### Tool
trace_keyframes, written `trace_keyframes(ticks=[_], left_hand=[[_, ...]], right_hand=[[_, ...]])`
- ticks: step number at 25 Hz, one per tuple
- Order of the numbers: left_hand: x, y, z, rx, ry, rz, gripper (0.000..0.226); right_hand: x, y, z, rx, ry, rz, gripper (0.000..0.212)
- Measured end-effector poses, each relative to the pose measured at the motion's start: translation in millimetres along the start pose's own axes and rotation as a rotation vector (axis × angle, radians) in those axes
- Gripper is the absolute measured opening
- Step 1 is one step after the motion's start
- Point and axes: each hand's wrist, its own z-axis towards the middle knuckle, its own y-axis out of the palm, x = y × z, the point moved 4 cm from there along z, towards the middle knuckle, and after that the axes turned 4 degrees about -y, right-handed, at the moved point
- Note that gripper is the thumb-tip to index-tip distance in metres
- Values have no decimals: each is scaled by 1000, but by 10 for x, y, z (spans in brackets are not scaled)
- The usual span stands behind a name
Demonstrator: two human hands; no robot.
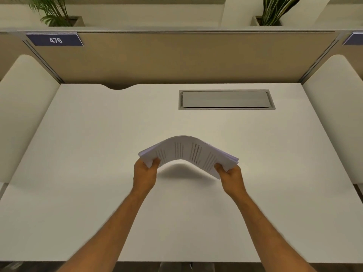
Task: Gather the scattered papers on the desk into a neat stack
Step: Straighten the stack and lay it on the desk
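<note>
A bundle of white printed papers point(186, 151) hangs above the middle of the white desk point(88, 144), bowed upward in an arch. My left hand point(145, 173) grips its left end. My right hand point(230, 176) grips its right end. The sheets lie together, with their edges slightly fanned at both ends. A shadow falls on the desk under the arch. No loose sheets show elsewhere on the desk.
A grey cable hatch point(226, 99) is set into the desk at the back right. A beige partition point(186, 57) with a label reading 476 point(56, 40) closes the back. White side panels point(25, 107) flank the desk. Potted plants point(57, 12) stand behind.
</note>
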Motion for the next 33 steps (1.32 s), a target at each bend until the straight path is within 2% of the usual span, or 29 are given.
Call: trace_keyframes(ticks=[4,8,12,15,17,19,21,23,26,31,33], left_hand=[[-47,89,-9,-53,-61,106,26],[-21,30,73,1,37,118,25],[-65,57,42,-90,21,245,27],[97,-121,103,22,-11,135,31],[151,-249,68,126,-174,3,50],[205,-164,-99,73,-330,-135,60],[367,57,-294,-82,-308,-207,46],[584,204,-422,-141,-250,-316,35],[821,175,-434,-71,-140,-447,32],[900,63,-296,-24,-134,-332,47],[879,-14,-218,-23,-150,-335,48]], right_hand=[[103,13,-25,-70,69,-92,35],[65,-23,51,3,21,-114,30],[246,-4,-53,-113,173,-156,35],[97,-96,-23,-178,203,3,32],[-75,-132,-27,-165,214,162,32],[-228,-63,-60,-108,222,289,32],[-346,129,-176,-49,230,387,33],[-382,352,-331,-44,243,453,34],[-434,542,-478,-72,250,504,38],[-512,576,-498,-194,262,507,37],[-555,458,-398,-178,269,545,31]])
